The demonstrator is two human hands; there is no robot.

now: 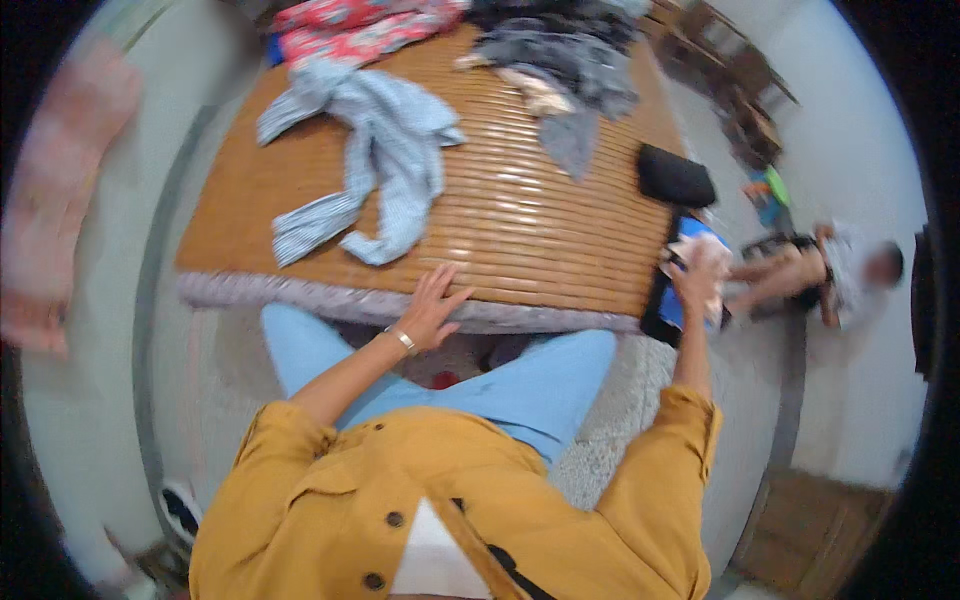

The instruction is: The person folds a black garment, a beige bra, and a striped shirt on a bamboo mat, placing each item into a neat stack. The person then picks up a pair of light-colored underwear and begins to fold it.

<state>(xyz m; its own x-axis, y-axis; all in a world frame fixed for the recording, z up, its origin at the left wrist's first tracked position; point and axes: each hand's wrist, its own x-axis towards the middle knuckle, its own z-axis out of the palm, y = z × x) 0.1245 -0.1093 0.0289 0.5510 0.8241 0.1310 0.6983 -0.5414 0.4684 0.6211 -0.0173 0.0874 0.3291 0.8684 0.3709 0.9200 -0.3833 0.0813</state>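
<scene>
**The pale bundle (690, 245) sits right under the right hand (697, 282), well apart from the left hand (432, 310)**

The bed (540, 240) fills most of my view, its slatted brown mat reaching away from the person, who faces its near edge. At the far side a heap of dark clothes (590, 60) runs out past the top, so I can't sort one garment from another; the red patterned cloth (350, 20) beside it is cut off too.

Nearer lies the striped shirt (400, 185), blue and white, stretched mostly away from the person with its sleeves loose. Its closest folds are just beyond the left hand, apart from the fingers. That hand rests on the bed's near edge, fingers spread, holding nothing.

By the right-hand corner is a black pouch (676, 176), and nearer the person a flat black item (658, 312) runs along the bed's side, with blue showing on it. The right hand is over this spot, fingers curled on the pale bundle — the nearer hand by far. The bundle is crumpled, with no long axis I can read. Blur and the hand itself cover it; whether it is gripped or only pressed, I cannot tell, nor whether it's cloth or paper.
</scene>
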